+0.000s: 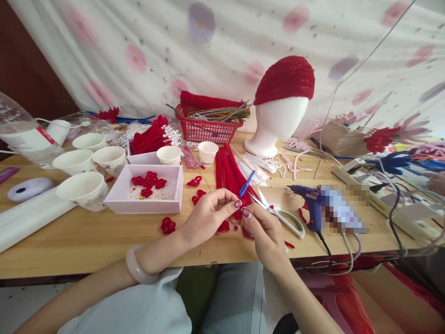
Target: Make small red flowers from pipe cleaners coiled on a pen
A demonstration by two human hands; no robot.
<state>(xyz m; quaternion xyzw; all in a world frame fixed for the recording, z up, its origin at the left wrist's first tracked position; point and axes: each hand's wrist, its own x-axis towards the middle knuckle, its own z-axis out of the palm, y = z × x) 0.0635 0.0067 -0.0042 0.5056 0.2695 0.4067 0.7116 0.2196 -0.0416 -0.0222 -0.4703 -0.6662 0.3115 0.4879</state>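
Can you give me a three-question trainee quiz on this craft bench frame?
1. True or false: the scissors lie on the table just right of the right hand.
2. What sits on the white mannequin head? A) blue scarf B) red cap C) nothing
3. What do the fingers of the left hand and the right hand pinch between them?

Key:
1. True.
2. B, a red cap.
3. A small red piece, by the bundle of red stems; its exact shape is hidden by the fingertips.
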